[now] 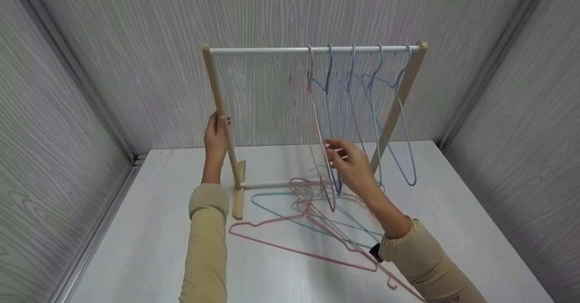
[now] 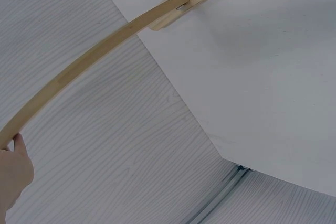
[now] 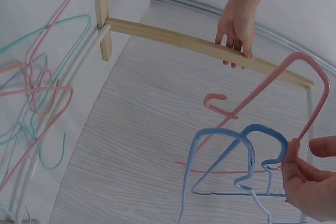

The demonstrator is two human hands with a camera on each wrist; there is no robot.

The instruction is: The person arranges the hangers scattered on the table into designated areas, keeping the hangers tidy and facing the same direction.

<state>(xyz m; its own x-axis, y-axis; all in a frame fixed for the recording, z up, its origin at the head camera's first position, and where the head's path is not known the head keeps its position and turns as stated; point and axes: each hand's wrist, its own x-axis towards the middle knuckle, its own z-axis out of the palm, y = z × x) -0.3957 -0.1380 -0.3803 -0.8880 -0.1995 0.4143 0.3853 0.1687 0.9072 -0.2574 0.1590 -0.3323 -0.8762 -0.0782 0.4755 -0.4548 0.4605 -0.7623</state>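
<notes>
My left hand [image 1: 215,136] grips the left wooden post [image 1: 214,85] of a hanger rack, thumb on one side and fingers round the other. A pink hanger [image 1: 319,126] hangs from the rack's white rail [image 1: 258,50]. Beside its lower part is my right hand [image 1: 352,161]. In the right wrist view, the fingertips [image 3: 292,149] meet the pink hanger's bent end, while the thumb stands apart from it. Several blue hangers [image 1: 407,135] hang to the right along the rail. Two blue ones [image 3: 220,131] appear close to the right hand in the right wrist view.
Loose hangers lie tangled on the white table [image 1: 149,248] under and before the rack, among them a pink hanger [image 1: 272,243] and a teal hanger [image 1: 253,198]. The rack's wooden foot [image 1: 238,203] stands on the table. Grey wood-grain panels [image 1: 136,67] enclose the back and sides.
</notes>
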